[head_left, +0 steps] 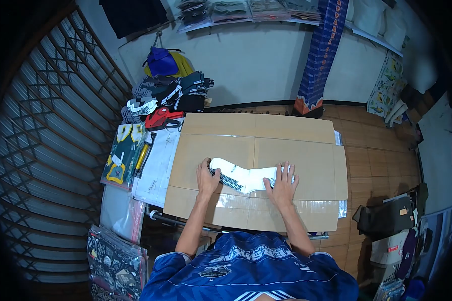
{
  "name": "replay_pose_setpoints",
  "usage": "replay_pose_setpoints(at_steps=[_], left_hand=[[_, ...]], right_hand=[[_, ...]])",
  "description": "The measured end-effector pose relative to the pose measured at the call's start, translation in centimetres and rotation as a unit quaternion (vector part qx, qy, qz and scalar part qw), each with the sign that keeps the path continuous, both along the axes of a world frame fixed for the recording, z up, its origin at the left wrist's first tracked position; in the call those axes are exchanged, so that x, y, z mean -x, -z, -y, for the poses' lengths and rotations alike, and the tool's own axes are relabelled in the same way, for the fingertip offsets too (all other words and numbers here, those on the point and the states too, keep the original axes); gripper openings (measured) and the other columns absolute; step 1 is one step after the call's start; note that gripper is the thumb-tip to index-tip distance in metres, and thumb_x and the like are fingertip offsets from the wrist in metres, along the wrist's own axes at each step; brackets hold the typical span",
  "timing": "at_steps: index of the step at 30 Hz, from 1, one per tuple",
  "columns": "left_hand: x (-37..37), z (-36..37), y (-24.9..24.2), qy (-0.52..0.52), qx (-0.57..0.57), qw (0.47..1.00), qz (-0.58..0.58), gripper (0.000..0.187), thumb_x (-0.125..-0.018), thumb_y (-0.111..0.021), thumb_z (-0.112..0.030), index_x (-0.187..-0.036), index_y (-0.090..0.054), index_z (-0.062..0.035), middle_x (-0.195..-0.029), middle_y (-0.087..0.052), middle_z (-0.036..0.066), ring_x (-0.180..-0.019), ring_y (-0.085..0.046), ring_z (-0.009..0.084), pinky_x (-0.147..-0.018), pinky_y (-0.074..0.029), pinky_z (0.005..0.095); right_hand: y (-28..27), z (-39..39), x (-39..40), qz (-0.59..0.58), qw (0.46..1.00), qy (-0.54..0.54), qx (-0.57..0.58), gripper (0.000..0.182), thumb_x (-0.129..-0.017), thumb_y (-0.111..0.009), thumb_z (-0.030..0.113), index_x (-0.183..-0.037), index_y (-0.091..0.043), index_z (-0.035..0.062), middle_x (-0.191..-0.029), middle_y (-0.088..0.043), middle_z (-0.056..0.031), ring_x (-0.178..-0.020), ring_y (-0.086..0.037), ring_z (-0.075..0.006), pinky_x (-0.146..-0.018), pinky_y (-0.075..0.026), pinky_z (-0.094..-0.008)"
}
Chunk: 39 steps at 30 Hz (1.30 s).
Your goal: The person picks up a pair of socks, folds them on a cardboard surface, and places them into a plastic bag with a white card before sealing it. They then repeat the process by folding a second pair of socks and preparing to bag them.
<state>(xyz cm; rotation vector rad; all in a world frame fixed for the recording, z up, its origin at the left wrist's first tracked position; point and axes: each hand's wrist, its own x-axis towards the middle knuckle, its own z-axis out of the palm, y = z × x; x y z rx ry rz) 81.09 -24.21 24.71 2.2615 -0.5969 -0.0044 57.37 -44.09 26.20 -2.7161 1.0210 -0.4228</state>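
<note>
A white sock (251, 176) with a dark patterned strip lies flat across the cardboard sheet (296, 133). At its left end my left hand (207, 178) grips the edge, thumb on top and fingers along the outer side. My right hand (283, 186) rests palm down over the other end, fingers spread and partly covering the white fabric.
Left of the cardboard are a red tag gun (161, 119), a yellow-and-black tool (144, 156) and a bagged green-and-yellow garment (124, 153). Dark clothes (186, 93) are piled behind. A folding metal gate (50, 150) lines the left; boxes and bags (386, 220) stand right.
</note>
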Motion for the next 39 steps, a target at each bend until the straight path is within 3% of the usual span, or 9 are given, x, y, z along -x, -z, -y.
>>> replay_pose_setpoints(at_steps=[5, 9, 14, 17, 20, 24, 33, 36, 39], left_hand=[[-2.2, -0.1, 0.5, 0.030, -0.016, 0.998, -0.053, 0.052, -0.080, -0.087, -0.014, -0.125, -0.069, 0.0053, -0.099, -0.075, 0.020, -0.089, -0.073, 0.0325, -0.082, -0.059, 0.0418], [-2.8, -0.1, 0.0, 0.034, 0.106, 0.976, -0.188, 0.039, -0.083, -0.087, -0.016, -0.111, -0.069, 0.0047, -0.105, -0.073, 0.017, -0.091, -0.071, 0.0272, -0.082, -0.057, 0.0383], [-2.3, -0.5, 0.5, 0.034, 0.199, 0.943, -0.265, 0.047, -0.093, -0.083, -0.008, -0.129, -0.058, 0.0075, -0.107, -0.073, 0.014, -0.093, -0.070, 0.0172, -0.081, -0.058, 0.0304], [-1.2, -0.6, 1.0, 0.008, 0.233, 0.935, -0.267, 0.045, -0.093, -0.081, -0.006, -0.130, -0.058, 0.0077, -0.108, -0.073, 0.014, -0.095, -0.070, 0.0175, -0.083, -0.058, 0.0300], [-1.2, -0.9, 2.0, 0.005, 0.214, 0.951, -0.223, 0.049, -0.096, -0.079, -0.007, -0.136, -0.055, 0.0074, -0.108, -0.074, 0.014, -0.095, -0.072, 0.0164, -0.078, -0.059, 0.0283], [-1.7, -1.1, 3.6, 0.013, 0.222, 0.955, -0.198, 0.053, -0.098, -0.077, -0.008, -0.142, -0.051, 0.0041, -0.114, -0.071, 0.014, -0.094, -0.072, 0.0171, -0.069, -0.063, 0.0287], [1.2, 0.5, -4.1, 0.010, 0.275, 0.939, -0.204, 0.047, -0.098, -0.078, -0.006, -0.138, -0.057, 0.0068, -0.116, -0.073, 0.017, -0.103, -0.072, 0.0187, -0.084, -0.060, 0.0314], [1.4, 1.1, -4.8, 0.048, 0.266, 0.948, -0.171, 0.049, -0.100, -0.077, -0.013, -0.142, -0.055, 0.0008, -0.118, -0.070, 0.013, -0.095, -0.071, 0.0154, -0.067, -0.062, 0.0263], [3.0, 2.2, -7.9, 0.049, 0.284, 0.936, -0.203, 0.046, -0.097, -0.079, -0.008, -0.137, -0.059, 0.0040, -0.118, -0.074, 0.015, -0.106, -0.072, 0.0185, -0.088, -0.059, 0.0327]], right_hand=[[0.1, 0.1, 0.0, 0.012, 1.000, -0.003, -0.002, 0.084, -0.101, -0.063, 0.056, -0.158, -0.047, -0.0035, -0.169, -0.035, -0.0314, -0.160, -0.022, -0.0479, -0.122, -0.019, -0.0686], [0.0, 0.0, 0.1, 0.017, 1.000, -0.003, -0.006, 0.084, -0.101, -0.064, 0.055, -0.158, -0.047, -0.0031, -0.169, -0.035, -0.0314, -0.160, -0.022, -0.0480, -0.122, -0.019, -0.0688], [-0.3, -0.1, -0.2, 0.013, 1.000, 0.009, -0.019, 0.080, -0.099, -0.067, 0.051, -0.157, -0.049, -0.0005, -0.168, -0.035, -0.0317, -0.160, -0.019, -0.0497, -0.121, -0.014, -0.0751], [-4.1, -1.6, -0.8, 0.008, 1.000, 0.024, 0.012, 0.063, -0.095, -0.076, 0.033, -0.146, -0.061, 0.0000, -0.159, -0.047, -0.0296, -0.155, -0.032, -0.0487, -0.122, -0.025, -0.0694], [-2.7, -1.6, -2.1, 0.214, 0.961, -0.110, -0.137, 0.041, -0.088, -0.080, 0.013, -0.127, -0.074, -0.0003, -0.139, -0.062, -0.0245, -0.137, -0.052, -0.0435, -0.114, -0.044, -0.0557], [-3.3, -2.9, -3.8, 0.164, 0.944, -0.200, -0.205, 0.026, -0.087, -0.078, 0.009, -0.112, -0.078, 0.0011, -0.114, -0.069, -0.0170, -0.112, -0.063, -0.0364, -0.099, -0.052, -0.0482], [-2.3, -2.6, -4.6, 0.080, 0.964, -0.183, -0.173, 0.056, -0.075, -0.082, 0.014, -0.127, -0.070, -0.0030, -0.121, -0.063, -0.0214, -0.118, -0.059, -0.0388, -0.107, -0.050, -0.0483], [-2.1, -2.4, -4.6, 0.068, 0.961, -0.188, -0.190, 0.063, -0.073, -0.085, 0.017, -0.131, -0.069, -0.0026, -0.124, -0.062, -0.0211, -0.120, -0.057, -0.0387, -0.109, -0.048, -0.0490], [-3.0, -2.7, -4.7, 0.038, 0.963, -0.181, -0.196, 0.069, -0.071, -0.088, 0.020, -0.134, -0.067, -0.0007, -0.127, -0.061, -0.0196, -0.122, -0.056, -0.0381, -0.109, -0.047, -0.0503]])
